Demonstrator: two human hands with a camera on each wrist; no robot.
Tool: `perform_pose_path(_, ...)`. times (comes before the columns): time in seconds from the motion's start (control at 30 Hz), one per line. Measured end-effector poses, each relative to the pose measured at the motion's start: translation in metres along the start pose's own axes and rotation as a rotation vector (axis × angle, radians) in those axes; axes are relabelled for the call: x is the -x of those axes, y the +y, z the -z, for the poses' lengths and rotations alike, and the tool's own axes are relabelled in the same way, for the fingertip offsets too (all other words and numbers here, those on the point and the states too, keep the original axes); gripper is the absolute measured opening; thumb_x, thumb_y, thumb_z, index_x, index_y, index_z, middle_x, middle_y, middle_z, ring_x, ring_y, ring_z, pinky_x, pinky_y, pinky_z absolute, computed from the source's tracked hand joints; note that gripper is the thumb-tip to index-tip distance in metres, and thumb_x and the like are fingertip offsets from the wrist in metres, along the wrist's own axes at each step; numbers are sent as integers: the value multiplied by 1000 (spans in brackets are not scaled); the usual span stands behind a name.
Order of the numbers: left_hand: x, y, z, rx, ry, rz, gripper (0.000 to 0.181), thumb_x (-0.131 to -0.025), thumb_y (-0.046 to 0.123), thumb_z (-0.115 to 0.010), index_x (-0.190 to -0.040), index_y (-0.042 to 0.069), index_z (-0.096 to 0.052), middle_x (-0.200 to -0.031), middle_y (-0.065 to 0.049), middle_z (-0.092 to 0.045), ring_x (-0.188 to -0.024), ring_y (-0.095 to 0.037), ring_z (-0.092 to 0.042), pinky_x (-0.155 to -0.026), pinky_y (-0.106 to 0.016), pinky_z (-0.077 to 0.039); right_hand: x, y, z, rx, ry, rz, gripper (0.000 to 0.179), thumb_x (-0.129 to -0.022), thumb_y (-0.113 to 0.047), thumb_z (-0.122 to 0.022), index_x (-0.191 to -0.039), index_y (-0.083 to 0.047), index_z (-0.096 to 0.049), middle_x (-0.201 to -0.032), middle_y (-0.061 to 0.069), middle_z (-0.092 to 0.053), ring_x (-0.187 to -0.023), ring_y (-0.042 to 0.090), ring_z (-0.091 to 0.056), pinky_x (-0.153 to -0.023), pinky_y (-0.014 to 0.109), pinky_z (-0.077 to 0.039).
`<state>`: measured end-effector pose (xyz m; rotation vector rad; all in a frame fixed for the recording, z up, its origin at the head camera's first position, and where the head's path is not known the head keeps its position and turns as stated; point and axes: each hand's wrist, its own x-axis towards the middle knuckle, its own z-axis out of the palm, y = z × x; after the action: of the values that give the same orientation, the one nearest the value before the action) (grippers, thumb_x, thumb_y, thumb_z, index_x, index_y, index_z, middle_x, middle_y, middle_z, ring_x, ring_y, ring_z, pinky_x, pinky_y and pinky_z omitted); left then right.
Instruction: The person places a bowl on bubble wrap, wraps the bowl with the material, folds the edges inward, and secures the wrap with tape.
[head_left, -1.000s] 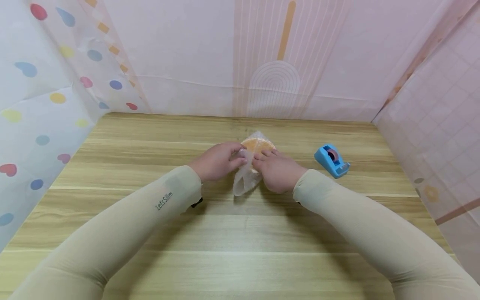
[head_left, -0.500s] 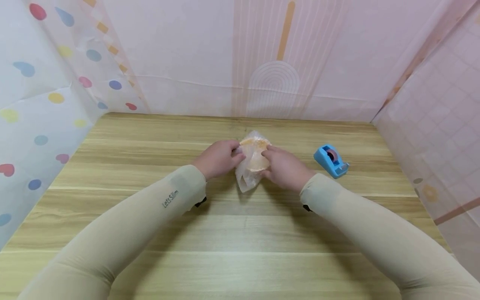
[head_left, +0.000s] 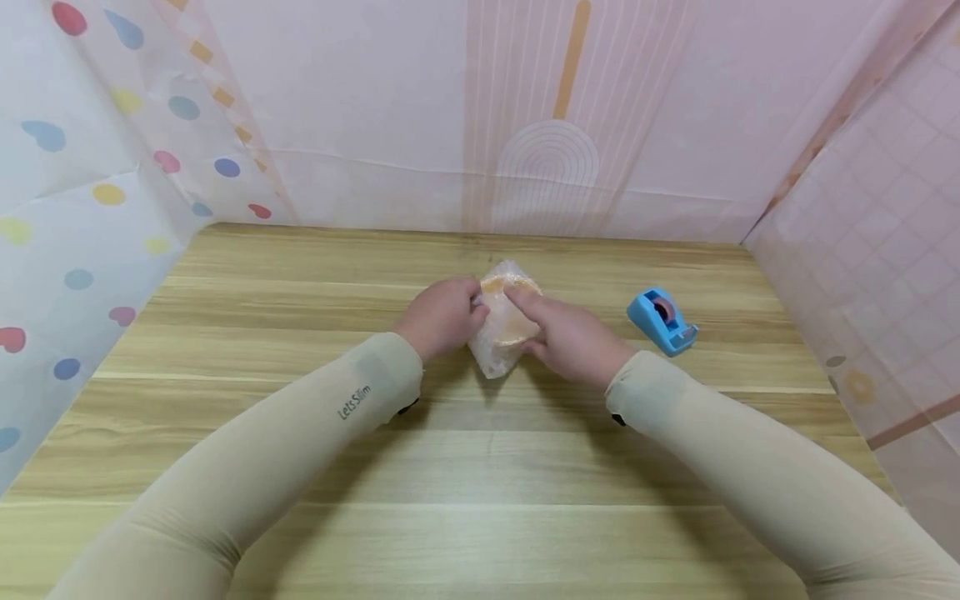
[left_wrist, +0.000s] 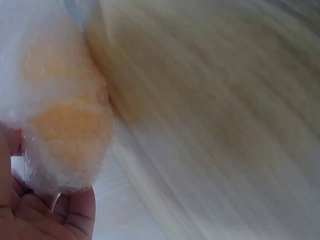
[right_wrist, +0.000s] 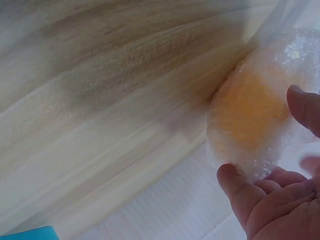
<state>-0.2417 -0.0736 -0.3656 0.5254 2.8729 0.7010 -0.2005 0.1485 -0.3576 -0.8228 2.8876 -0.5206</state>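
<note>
A round, flat-looking orange thing point(left_wrist: 70, 130) lies inside bubble wrap point(head_left: 491, 358) at the middle of the table. Its kind is blurred by the wrap. The wrap comes to a point at its far and near ends. My left hand point(head_left: 442, 315) pinches the left edge, thumb on the near side; the left wrist view shows its curled fingers point(left_wrist: 82, 207) at the wrap's end. From the right, my right hand point(head_left: 570, 333) holds the bundle, one finger laid across its top and another at the lower edge. In the right wrist view two fingertips point(right_wrist: 231, 175) touch the plastic.
A blue tape dispenser point(head_left: 663, 323) with a roll of tape stands to the right of the hands. The wood-grain table point(head_left: 480, 500) is bounded by a patterned back wall point(head_left: 375, 175) and side walls.
The right hand has lifted from lying flat on the wrap, shifted to its right edge, then laid a finger across the top. The near flap, loose before, now lies closer in.
</note>
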Motion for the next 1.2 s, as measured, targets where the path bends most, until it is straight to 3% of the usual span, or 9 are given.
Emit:
perform_pose_path(0.1,1,2,-1,-13,15,-2,18,-106,24,-58,-97,9,-62,-93,-7,-64,-82,-23,-60,-72,-35,-53,1,0,-1,59,-8,39,69,-102,-24,-71,-163,-19,-41,-163,22,-44,-135,42,-61,-111,52,-54)
perform_pose_path(0.23,1,2,-3,-32,37,-12,18,-106,23,-58,-99,7,-63,-101,-8,-63,-87,-24,-60,-76,-38,-56,2,-1,-2,122,-9,58,58,-104,-22,-67,-159,-17,-49,-162,25,-44,-136,44,-60,-110,53,-55)
perform_pose_path(0.37,0,1,-6,-34,49,-25,22,-107,23,-57,-117,5,-63,-118,-12,-63,-104,-28,-63,-94,-44,-58,2,-1,-4,187,0,89,53,-104,-17,-65,-156,-12,-53,-160,26,-46,-140,43,-57,-113,53,-52)
perform_pose_path(0.5,3,-1,-7,-34,54,-61,38,-108,26,-57,-140,6,-55,-144,-16,-56,-129,-33,-60,-113,-49,-52,2,-2,-4,227,-12,85,51,-105,-15,-64,-154,-9,-54,-161,24,-46,-141,44,-56,-114,54,-51)
perform_pose_path(0.6,9,-4,-6,-76,71,-140,44,-108,27,-58,-147,6,-51,-153,-17,-51,-141,-35,-54,-120,-50,-46,2,-3,-4,236,-32,68,50,-106,-16,-62,-154,-8,-53,-162,20,-46,-141,45,-55,-115,54,-50)
perform_pose_path(0.73,23,-9,-2,-215,103,-331,49,-105,13,-58,-152,2,-50,-161,-18,-47,-151,-37,-45,-127,-49,-38,1,-4,-3,240,-42,64,50,-108,-18,-60,-155,-6,-52,-162,16,-49,-140,45,-56,-115,54,-50)
perform_pose_path(0.87,38,-14,4,-408,25,-477,57,-99,3,-61,-155,4,-50,-169,-15,-38,-159,-37,-33,-131,-53,-29,0,-4,-4,251,-37,65,51,-107,-19,-60,-156,-5,-51,-161,16,-49,-141,41,-57,-116,53,-50)
perform_pose_path(1.0,49,-18,6,-545,-68,-523,61,-104,11,-60,-162,8,-42,-172,-10,-32,-162,-32,-26,-133,-52,-24,-1,-3,-5,259,-38,56,53,-107,-20,-61,-157,-4,-48,-162,15,-49,-144,36,-55,-118,49,-48)
perform_pose_path(1.2,50,-19,0,-592,-84,-543,62,-107,18,-56,-165,11,-35,-171,-8,-35,-161,-29,-29,-133,-48,-24,-2,-2,-6,245,-44,32,58,-107,-22,-61,-159,-4,-44,-163,15,-46,-145,32,-54,-119,47,-48)
